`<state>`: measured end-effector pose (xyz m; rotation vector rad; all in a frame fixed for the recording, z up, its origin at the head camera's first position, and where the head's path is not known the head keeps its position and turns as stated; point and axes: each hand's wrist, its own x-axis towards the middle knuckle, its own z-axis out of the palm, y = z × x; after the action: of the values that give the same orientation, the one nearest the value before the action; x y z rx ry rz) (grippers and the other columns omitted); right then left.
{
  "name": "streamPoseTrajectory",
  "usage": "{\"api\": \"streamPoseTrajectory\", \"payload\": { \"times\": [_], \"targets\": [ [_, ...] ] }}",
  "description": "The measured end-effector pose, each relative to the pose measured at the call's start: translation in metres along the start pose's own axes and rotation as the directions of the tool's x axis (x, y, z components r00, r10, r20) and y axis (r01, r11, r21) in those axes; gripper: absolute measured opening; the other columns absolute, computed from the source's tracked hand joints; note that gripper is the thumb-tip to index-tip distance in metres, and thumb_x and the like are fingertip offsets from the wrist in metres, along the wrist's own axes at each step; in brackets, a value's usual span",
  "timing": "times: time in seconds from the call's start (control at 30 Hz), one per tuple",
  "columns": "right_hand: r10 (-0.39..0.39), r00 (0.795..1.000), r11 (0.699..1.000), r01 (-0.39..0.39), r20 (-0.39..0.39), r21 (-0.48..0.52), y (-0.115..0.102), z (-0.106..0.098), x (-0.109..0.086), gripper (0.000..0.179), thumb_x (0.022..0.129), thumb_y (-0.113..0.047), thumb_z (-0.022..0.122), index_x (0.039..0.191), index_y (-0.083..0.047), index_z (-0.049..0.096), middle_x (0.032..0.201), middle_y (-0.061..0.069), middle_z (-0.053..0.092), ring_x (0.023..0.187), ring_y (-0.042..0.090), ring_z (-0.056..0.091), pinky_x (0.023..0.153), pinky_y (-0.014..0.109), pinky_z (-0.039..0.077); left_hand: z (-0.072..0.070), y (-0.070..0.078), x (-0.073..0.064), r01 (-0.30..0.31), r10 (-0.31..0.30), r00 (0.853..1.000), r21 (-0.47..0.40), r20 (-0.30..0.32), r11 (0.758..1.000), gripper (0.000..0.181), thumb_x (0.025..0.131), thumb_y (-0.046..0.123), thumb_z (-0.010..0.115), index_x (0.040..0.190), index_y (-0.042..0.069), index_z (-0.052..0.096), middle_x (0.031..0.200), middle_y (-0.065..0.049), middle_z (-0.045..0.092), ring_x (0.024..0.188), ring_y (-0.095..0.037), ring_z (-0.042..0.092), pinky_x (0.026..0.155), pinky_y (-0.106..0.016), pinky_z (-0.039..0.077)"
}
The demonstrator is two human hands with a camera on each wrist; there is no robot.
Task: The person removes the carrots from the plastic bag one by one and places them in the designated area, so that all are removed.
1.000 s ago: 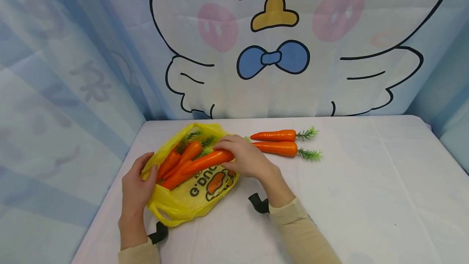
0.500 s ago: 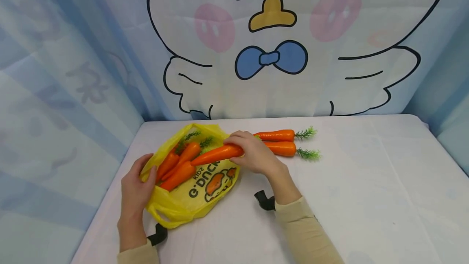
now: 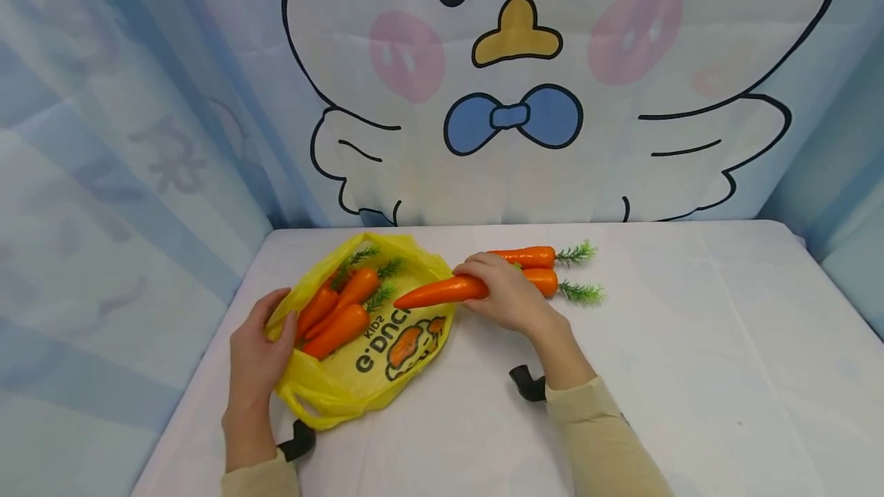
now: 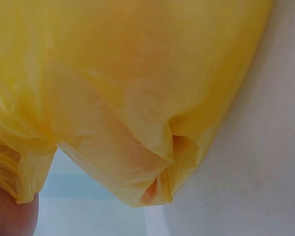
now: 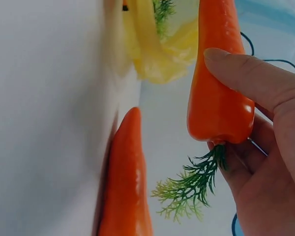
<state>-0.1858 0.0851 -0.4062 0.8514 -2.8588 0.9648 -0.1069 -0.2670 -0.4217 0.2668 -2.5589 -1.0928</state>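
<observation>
Presently: one yellow bag (image 3: 311, 390), plastic, printed with a duck face (image 3: 409, 347), lying open-mouthed on the white table (image 3: 691, 374). Contents: three carrots (image 3: 340, 332) visible, side by side, thick ends and leaves toward the far right; anything deeper is hidden. Left hand (image 3: 258, 343): at the bag's left rim, thumb inside, pinching the plastic with the mouth spread wide. Right hand (image 3: 511, 294): grip closed around one held carrot (image 3: 437, 294) near its thick end, thumb across one face, fingers behind; the leafy top (image 5: 215, 161) hangs free, and the tip points left across the bag's right rim, over the opening. Beyond the right hand, on the table: two carrots (image 3: 543, 282), nearly parallel, leaves to the right, tips hidden by that hand. Step in hand, as judged: taking carrots singly from the bag to the pair outside, this one partway across. Next move, as judged: draw the tip clear of the rim, lower the carrot on the near side of the pair, leaves to the right, and loosen the grip only once it lies flat, the other hand steadying the bag.
</observation>
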Motion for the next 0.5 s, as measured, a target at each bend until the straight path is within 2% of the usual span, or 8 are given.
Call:
{"api": "streamPoseTrajectory", "payload": {
  "times": [0.23,0.5],
  "targets": [
    [0.035,0.999,0.999,-0.035,-0.036,0.011,0.014,-0.004,-0.012,0.042,0.086,-0.012,0.082,0.126,-0.012,0.069,0.135,0.007,0.059,0.126,0.030,0.050,0.106,0.049,0.043,0.000,-0.002,0.000,-0.031,0.031,0.999,-0.013,-0.009,0.999,0.040,0.102,0.013,0.059,0.141,0.009,0.055,0.140,-0.013,0.057,0.129,-0.031,0.051,0.109,-0.052,0.042],
    [0.076,0.995,0.997,-0.077,-0.059,-0.001,0.026,-0.008,-0.024,0.043,0.087,-0.015,0.081,0.129,-0.014,0.069,0.135,0.007,0.060,0.127,0.031,0.048,0.104,0.053,0.044,0.001,-0.004,0.000,-0.016,0.016,1.000,-0.001,-0.008,1.000,0.040,0.102,0.014,0.059,0.142,0.010,0.054,0.141,-0.013,0.057,0.129,-0.031,0.051,0.108,-0.051,0.042]
  ]
}}
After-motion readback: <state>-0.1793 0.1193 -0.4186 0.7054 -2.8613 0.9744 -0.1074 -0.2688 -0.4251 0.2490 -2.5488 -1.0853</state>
